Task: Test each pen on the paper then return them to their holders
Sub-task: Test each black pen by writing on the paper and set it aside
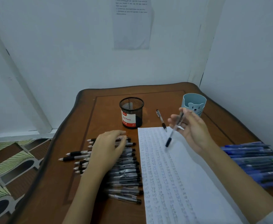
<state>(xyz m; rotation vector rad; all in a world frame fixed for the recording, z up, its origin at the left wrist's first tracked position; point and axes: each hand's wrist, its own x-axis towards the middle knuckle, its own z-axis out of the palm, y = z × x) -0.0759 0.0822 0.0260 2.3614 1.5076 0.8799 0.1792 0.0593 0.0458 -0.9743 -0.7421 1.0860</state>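
Observation:
My right hand holds a black pen between thumb and fingers, tip pointing down over the top of the lined paper, which is filled with columns of written words. My left hand rests palm down on a pile of several black pens left of the paper, fingertips touching the top ones. Another black pen lies loose at the paper's top edge. A black mesh holder with a red label stands behind the pile. A light blue bear holder stands at the back right.
Several blue pens lie heaped at the right edge of the brown wooden table. White walls close in behind and to the right, with a printed sheet taped up. Patterned floor shows at the left.

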